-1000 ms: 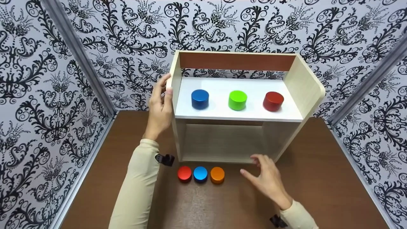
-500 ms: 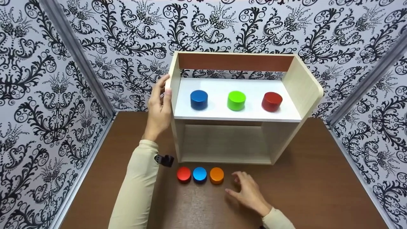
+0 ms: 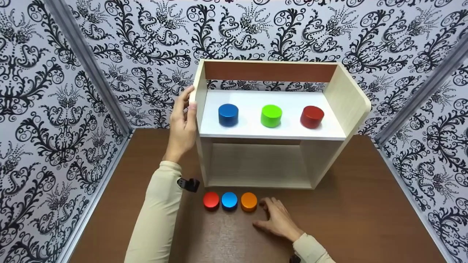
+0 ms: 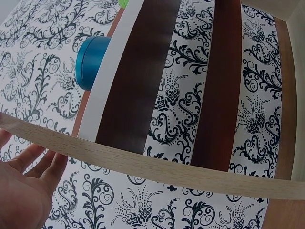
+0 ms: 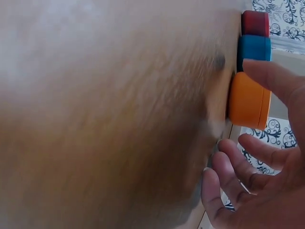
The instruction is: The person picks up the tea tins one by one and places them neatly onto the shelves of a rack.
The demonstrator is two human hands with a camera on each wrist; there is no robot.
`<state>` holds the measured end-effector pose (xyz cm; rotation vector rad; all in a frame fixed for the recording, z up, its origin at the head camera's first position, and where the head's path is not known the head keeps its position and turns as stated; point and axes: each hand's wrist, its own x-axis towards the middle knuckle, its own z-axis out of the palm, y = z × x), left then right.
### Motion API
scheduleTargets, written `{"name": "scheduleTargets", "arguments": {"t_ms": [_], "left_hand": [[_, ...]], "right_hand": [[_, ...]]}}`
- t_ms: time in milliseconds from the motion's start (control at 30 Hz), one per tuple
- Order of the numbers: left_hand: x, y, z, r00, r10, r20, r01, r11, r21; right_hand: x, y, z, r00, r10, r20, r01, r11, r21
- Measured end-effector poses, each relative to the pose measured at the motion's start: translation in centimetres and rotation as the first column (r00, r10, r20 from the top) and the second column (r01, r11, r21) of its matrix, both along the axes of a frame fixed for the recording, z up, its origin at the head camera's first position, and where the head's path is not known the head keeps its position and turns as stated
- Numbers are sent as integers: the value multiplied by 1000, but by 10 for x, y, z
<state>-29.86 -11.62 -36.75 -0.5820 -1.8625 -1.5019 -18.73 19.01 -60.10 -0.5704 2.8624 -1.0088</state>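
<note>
My left hand point(image 3: 182, 126) rests against the left side panel of a light wooden shelf unit point(image 3: 360, 102), fingers on its outer side and thumb at its front edge. In the left wrist view, fingertips point(image 4: 58, 164) lie right at the panel. Beside an orange cylinder point(image 3: 249, 202) on the table is my right hand point(image 3: 276, 219), thumb and fingers spread apart with nothing between them. Left of the orange one, a light blue cylinder point(image 3: 229, 201) and a red cylinder point(image 3: 211, 201) stand in the same row. The right wrist view shows the thumb overlapping the orange cylinder point(image 5: 248, 102).
On the white upper shelf point(image 3: 248, 96) stand a dark blue cylinder point(image 3: 228, 115), a green cylinder point(image 3: 271, 116) and a dark red cylinder point(image 3: 312, 117), spaced apart. The brown table point(image 3: 365, 204) meets patterned walls point(image 3: 139, 33) at the back and both sides.
My right hand has moved left and toward me, from the shelf unit's lower right front to beside the orange cylinder. The left hand has kept its place on the side panel.
</note>
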Motion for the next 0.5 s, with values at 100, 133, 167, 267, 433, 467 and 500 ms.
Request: {"name": "scheduleTargets", "arguments": {"t_ms": [100, 133, 167, 267, 433, 467, 500], "left_hand": [[0, 0, 0, 1000, 0, 1, 0, 1000, -6], [0, 0, 0, 1000, 1, 0, -1, 1000, -6], [0, 0, 0, 1000, 0, 0, 0, 1000, -6], [1, -1, 0, 1000, 1, 1, -1, 1000, -4], [1, -1, 0, 1000, -6, 4, 6, 1000, -7], [1, 0, 0, 1000, -7, 6, 7, 1000, -5], [1, 0, 0, 1000, -9, 7, 9, 1000, -4]], "right_hand": [[-4, 0, 0, 999, -6, 31, 5, 1000, 18], [-5, -1, 0, 999, -12, 48, 10, 1000, 26], [-6, -1, 0, 997, -21, 70, 18, 999, 35], [-10, -2, 0, 993, -29, 113, 24, 999, 48], [-19, -5, -1, 989, -5, 146, -4, 998, 59], [-20, -6, -1, 989, 1, 149, -10, 998, 60], [-22, -6, -1, 989, 5, 150, -14, 998, 59]]}}
